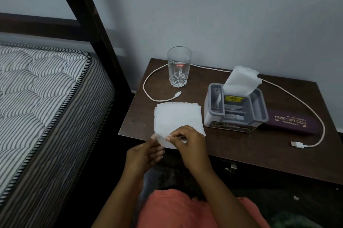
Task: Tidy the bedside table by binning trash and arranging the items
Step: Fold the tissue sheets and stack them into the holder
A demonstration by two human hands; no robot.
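Head view shows us a glass (179, 67), white cable (148, 86), grey tissue box (233, 116) and purple spectacle case (293, 122) beyond the flat white tissue (176, 116) at the front-left edge of the table (241, 146), our left hand (143, 155) and right hand (189, 140) pinching its near corner.

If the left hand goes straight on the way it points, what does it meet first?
The white tissue that the left hand holds; beyond it, probably the cable plug, though depth is unclear.

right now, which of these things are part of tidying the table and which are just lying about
Job: tissue held by left hand and right hand, glass, cable, tissue box, case, table.
Lying about: mattress, bed frame, scrap on floor.
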